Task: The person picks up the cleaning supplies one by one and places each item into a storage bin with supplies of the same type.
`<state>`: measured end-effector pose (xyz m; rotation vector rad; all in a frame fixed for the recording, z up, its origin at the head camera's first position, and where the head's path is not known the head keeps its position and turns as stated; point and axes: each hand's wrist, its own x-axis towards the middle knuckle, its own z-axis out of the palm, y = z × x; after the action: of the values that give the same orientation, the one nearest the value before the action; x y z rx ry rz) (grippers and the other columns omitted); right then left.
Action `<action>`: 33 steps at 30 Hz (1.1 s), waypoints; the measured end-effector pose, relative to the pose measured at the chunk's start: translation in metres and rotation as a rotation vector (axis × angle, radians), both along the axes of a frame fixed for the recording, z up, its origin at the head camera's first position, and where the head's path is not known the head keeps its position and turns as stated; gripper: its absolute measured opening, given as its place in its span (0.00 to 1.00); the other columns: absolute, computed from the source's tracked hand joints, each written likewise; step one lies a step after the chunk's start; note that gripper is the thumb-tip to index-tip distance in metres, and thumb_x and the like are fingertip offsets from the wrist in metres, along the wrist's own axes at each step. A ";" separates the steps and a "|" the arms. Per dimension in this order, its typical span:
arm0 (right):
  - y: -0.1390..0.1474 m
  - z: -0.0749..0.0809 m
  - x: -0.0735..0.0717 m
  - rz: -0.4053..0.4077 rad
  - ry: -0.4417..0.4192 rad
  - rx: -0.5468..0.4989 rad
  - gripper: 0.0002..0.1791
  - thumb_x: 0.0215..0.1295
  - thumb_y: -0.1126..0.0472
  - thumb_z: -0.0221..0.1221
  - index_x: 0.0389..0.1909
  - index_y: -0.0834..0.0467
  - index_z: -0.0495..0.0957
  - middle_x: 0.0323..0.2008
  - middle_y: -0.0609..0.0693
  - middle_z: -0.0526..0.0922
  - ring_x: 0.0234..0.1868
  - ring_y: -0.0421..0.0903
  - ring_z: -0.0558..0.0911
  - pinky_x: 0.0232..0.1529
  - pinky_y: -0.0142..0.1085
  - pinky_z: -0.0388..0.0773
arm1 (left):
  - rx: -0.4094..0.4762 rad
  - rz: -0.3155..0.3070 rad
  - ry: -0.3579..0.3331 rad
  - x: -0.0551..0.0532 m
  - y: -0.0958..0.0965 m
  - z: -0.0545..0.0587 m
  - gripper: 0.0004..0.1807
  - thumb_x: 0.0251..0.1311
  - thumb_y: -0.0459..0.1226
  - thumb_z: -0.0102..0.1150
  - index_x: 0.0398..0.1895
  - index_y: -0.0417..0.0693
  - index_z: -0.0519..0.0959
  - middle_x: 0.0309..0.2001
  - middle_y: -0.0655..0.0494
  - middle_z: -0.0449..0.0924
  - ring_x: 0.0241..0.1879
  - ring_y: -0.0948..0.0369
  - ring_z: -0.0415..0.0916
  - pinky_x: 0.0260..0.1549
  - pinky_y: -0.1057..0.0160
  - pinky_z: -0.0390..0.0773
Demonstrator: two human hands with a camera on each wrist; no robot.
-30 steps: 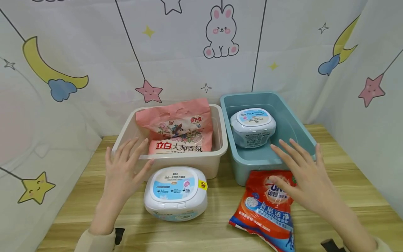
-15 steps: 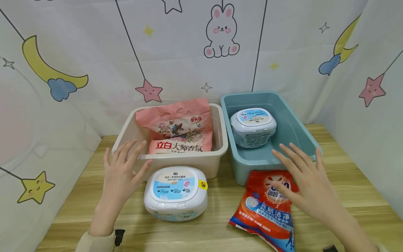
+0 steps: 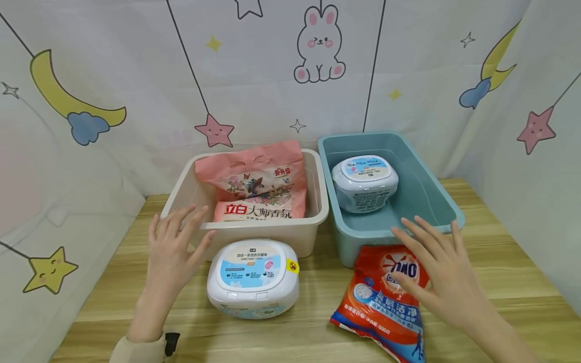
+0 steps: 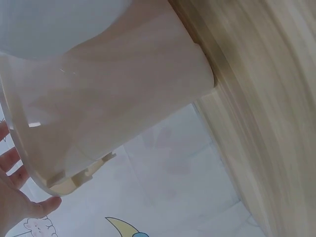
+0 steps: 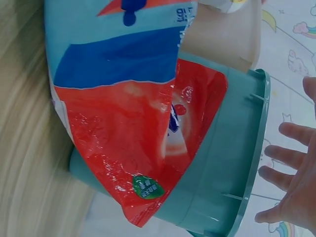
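My left hand (image 3: 174, 252), fingers spread, is held beside the cream basin's (image 3: 258, 233) near left corner and holds nothing. In the left wrist view its fingers (image 4: 11, 159) show right at the basin rim. A white lidded tub with a blue label (image 3: 252, 278) sits on the table just right of that hand. My right hand (image 3: 442, 275), also spread and holding nothing, hovers over the upper right of a red and blue detergent powder bag (image 3: 386, 302). The bag leans against the teal basin (image 3: 436, 189) and fills much of the right wrist view.
Inside the cream basin lies a pink detergent bag (image 3: 268, 176). A second white tub (image 3: 365, 184) sits at the left in the teal basin. The two basins stand side by side on a wooden table (image 3: 313, 333), with a printed cloth (image 3: 268, 65) behind them.
My right hand has drawn back a little toward me, uncovering more of the red bag's print. The left hand has shifted very slightly left and down. Basins, tubs and bags keep their places.
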<state>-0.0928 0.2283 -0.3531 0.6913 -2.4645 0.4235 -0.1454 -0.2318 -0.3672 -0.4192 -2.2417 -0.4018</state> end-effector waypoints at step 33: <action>0.005 -0.034 0.024 0.053 0.066 -0.050 0.34 0.68 0.32 0.43 0.56 0.55 0.78 0.54 0.55 0.79 0.62 0.41 0.68 0.78 0.42 0.37 | 0.101 -0.089 0.108 -0.002 -0.002 -0.008 0.26 0.67 0.56 0.48 0.44 0.43 0.82 0.46 0.44 0.80 0.47 0.43 0.72 0.64 0.34 0.54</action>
<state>-0.0683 0.2333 -0.3872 0.7390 -2.3698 0.4738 -0.1473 -0.2334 -0.3747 -0.4776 -2.0935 -0.5249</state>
